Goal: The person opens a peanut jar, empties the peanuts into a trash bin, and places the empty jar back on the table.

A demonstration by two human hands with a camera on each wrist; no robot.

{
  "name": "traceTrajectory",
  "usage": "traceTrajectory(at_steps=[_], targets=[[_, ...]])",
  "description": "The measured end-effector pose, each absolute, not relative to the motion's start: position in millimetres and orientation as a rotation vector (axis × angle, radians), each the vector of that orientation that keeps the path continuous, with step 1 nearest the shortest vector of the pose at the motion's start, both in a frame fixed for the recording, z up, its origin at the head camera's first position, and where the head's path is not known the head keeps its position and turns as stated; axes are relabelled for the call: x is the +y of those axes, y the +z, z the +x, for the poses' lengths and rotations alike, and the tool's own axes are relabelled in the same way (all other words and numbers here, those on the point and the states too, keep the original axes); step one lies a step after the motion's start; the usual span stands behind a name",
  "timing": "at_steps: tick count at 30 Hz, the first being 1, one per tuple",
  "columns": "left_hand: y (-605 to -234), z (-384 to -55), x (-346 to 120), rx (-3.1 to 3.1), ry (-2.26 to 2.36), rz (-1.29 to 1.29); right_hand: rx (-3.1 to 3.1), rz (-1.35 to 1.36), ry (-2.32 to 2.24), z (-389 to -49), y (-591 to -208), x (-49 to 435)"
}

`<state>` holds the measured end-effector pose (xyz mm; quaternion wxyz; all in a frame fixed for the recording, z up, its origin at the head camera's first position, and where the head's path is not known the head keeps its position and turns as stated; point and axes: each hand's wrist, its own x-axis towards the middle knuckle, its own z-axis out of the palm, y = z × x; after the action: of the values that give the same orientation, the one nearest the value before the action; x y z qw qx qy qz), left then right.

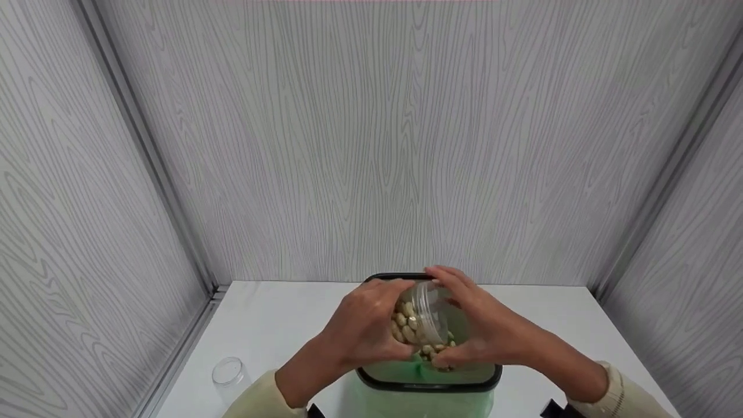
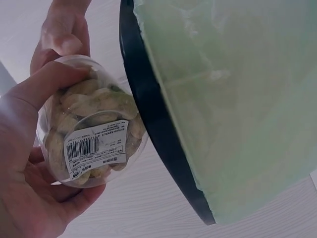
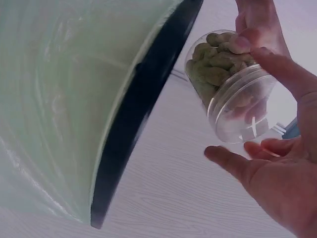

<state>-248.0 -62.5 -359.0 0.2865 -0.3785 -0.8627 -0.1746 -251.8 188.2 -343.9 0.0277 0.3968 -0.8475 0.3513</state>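
A clear plastic jar (image 1: 408,321) of unshelled peanuts lies tilted on its side above the bin, its transparent screw lid (image 1: 434,316) facing right. My left hand (image 1: 368,319) grips the jar's body, thumb below and fingers above. A white barcode label (image 2: 95,148) shows on the jar's base in the left wrist view. Around the lid end, my right hand (image 1: 493,325) is spread wide, with the thumb apart from the lid in the right wrist view (image 3: 267,183). Loose peanuts (image 1: 430,350) lie inside the bin beneath the hands.
The bin has a black rim (image 1: 429,387) and a pale green liner bag (image 1: 424,403). At the left of the white table (image 1: 278,313) stands a clear plastic cup (image 1: 227,371). Grey wood-grain panels (image 1: 371,145) enclose the table at the back and both sides.
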Motion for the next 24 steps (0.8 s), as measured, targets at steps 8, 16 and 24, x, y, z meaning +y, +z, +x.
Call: traceTrajectory(at_steps=[8,16,24], targets=[[-362.9,-248.7,-58.6,-2.197,-0.247,-0.911,-2.878,0.690,1.416,-255.8,-339.1,181.3],[-367.2,-248.2,-61.6,-2.219,-0.269,-0.922,-2.658,1.101,1.440,-260.1,-349.0,184.1],[-366.9,-245.9,-61.3,-2.195,-0.253,-0.914,-2.687,1.049,1.447,-255.6,-344.7,183.3]])
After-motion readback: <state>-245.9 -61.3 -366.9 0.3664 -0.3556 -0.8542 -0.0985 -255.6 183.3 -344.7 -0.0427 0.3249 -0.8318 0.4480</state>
